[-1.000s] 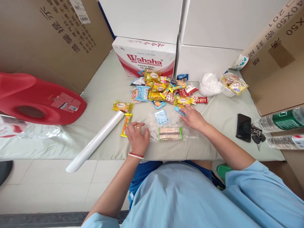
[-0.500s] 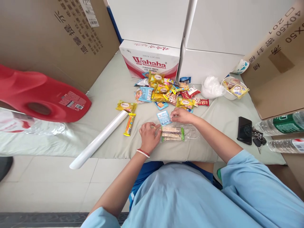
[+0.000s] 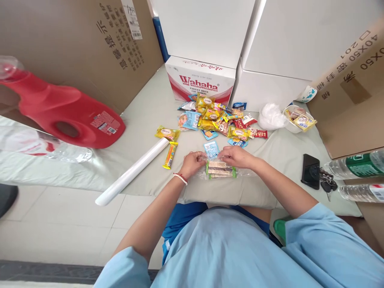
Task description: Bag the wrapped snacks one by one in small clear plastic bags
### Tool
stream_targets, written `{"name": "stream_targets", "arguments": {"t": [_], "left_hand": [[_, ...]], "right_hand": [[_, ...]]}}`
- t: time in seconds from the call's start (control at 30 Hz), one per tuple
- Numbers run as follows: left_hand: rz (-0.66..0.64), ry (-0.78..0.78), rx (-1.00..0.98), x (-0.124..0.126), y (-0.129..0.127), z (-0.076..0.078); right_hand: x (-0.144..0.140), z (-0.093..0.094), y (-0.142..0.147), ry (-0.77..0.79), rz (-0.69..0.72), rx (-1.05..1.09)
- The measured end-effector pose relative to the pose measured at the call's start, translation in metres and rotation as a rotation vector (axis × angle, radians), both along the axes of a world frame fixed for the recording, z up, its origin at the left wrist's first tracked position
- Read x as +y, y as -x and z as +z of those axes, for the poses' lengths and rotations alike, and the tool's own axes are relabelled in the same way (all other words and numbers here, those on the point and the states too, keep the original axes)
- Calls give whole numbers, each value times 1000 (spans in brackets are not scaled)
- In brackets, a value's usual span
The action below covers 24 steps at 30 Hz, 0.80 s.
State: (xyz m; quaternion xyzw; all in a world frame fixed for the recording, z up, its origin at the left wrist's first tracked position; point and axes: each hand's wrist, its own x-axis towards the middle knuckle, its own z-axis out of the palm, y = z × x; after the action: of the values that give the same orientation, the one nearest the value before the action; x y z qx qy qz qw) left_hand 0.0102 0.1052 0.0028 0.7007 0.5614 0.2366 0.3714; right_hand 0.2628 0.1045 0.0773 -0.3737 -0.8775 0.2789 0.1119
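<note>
Grey-green cloth-covered bench (image 3: 144, 116) hemmed in by brown cardboard cartons and white boxes; landmark is the red-and-white Wahaha water carton (image 3: 201, 80) at the back. Straight in front of it, near my edge of the bench, lies the green-ended cracker pack (image 3: 220, 169), flat, on a sheet of clear plastic film (image 3: 244, 173). My left hand (image 3: 193, 163) sits at the pack's left end, fingers curled down onto the film edge; looks like a pinch on the film, but I can't tell if it's fully closed. My right hand (image 3: 237, 156) is at the pack's far right corner, fingertips bunched tight on the film. Small blue sachet (image 3: 211, 149) lies between both hands, just on the carton side of the pack. Heap of mixed yellow, red and blue snack packets (image 3: 222, 120) sits right at the carton's foot. Left of that heap: a lone yellow snack packet (image 3: 167, 133), an orange-yellow stick pack (image 3: 170, 155), and a long white roll of cling film (image 3: 132, 172) running diagonally off the bench edge. Far left of the carton: a red plastic detergent jug (image 3: 60, 112) on its side. Right of the carton: a crumpled white plastic bag (image 3: 270, 116), a white bowl of snacks (image 3: 295, 120), then a black phone (image 3: 310, 171) with keys (image 3: 325, 181) and two clear water bottles (image 3: 357, 176).
</note>
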Motion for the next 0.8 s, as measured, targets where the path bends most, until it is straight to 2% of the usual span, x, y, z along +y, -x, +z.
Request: {"name": "stream_targets", "arguments": {"t": [0.13,0.23,0.33,0.43,0.5,0.63,0.7,0.8], "left_hand": [[29,-51,-31,-6,0,-4],[10,-75,-87,-12,5,0],[-99,-63,-159,-20,21,12],[-219,19,-293,-29,36,25],[-166,63,-328,-35,37,30],[100,-15,-146,-43,19,26],[99,-52,-5,-47,13,23],[39,-48,166,-55,18,24]], "right_hand": [[-42,-11,3,-106,121,-140],[-67,-20,5,-123,115,-261],[-78,-22,8,-93,79,-304],[-82,-19,11,-38,41,-304],[-83,-19,12,-12,9,-286],[-87,-20,13,-29,-19,-256],[-90,-20,12,-48,-24,-242],[-94,-18,9,-60,-29,-182]]}}
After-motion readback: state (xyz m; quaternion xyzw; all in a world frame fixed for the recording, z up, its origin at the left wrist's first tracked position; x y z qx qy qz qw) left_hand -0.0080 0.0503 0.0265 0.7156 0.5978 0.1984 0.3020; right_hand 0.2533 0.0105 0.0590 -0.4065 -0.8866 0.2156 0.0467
